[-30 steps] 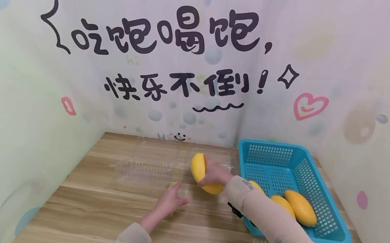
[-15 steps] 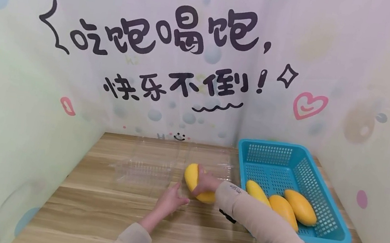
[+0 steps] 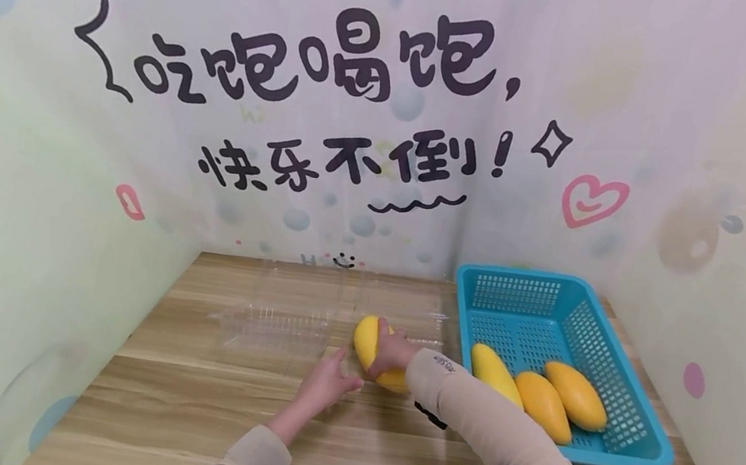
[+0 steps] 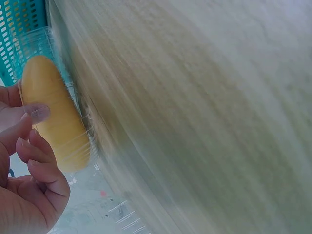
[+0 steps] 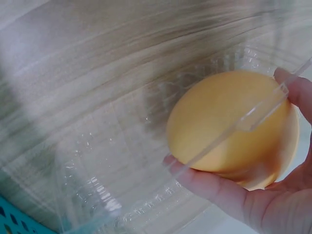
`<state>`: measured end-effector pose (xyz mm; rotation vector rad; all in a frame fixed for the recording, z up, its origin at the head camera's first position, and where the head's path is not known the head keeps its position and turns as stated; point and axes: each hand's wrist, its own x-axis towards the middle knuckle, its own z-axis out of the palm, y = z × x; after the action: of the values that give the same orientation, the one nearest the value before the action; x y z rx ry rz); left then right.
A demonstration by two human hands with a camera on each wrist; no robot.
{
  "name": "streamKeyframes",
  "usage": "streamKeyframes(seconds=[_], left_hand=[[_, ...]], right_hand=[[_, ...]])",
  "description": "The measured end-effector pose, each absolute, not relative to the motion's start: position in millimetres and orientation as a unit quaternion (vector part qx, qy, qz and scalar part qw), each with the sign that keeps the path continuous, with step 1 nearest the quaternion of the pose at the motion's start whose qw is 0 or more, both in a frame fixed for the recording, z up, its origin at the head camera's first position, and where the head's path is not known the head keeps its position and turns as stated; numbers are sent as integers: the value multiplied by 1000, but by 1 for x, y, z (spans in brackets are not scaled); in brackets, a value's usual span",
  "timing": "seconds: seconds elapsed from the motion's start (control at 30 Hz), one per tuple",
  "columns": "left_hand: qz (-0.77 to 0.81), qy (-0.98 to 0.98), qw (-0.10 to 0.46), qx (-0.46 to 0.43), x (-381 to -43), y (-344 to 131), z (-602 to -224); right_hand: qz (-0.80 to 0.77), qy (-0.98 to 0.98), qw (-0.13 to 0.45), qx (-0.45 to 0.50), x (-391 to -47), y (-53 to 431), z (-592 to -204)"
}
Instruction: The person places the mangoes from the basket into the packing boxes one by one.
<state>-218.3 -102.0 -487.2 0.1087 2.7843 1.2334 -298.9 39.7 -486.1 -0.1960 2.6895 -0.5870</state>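
In the head view my right hand (image 3: 391, 350) grips a yellow mango (image 3: 366, 338) inside the right-hand clear plastic container (image 3: 404, 299). Its thumb and fingers lie on opposite sides of the mango (image 5: 222, 122) in the right wrist view, where a clear plastic edge crosses in front of the fruit. My left hand (image 3: 321, 384) is at the near left corner of that container, thumb and index finger spread apart. The left wrist view has the left hand's (image 4: 36, 180) other fingers loosely curled, fingertips close by the container wall. Part of the mango is hidden under the right hand.
A blue basket (image 3: 465, 310) stands at the right; one yellow mango (image 3: 495, 373) and two orange ones (image 3: 542, 405) lie in it. Another clear plastic container (image 3: 279, 331) with its lid raised sits to the left. Behind the wooden table (image 3: 172, 411) is a printed wall (image 3: 273, 226).
My right hand has lowered the mango toward me and slightly left, down into the container; over the last half second it has barely moved. The left hand has stayed in place.
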Motion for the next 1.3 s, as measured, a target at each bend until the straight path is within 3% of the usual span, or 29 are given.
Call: streamKeyframes(seconds=[0.77, 1.0, 1.3], left_hand=[[406, 912, 50, 38, -218, -102, -487], [412, 909, 43, 41, -216, -100, -487], [396, 917, 42, 28, -213, -100, -484]], right_hand=[[-207, 959, 188, -48, -292, 37, -482], [-188, 947, 236, -112, -297, 57, -432], [-270, 937, 170, -145, -312, 138, -381]])
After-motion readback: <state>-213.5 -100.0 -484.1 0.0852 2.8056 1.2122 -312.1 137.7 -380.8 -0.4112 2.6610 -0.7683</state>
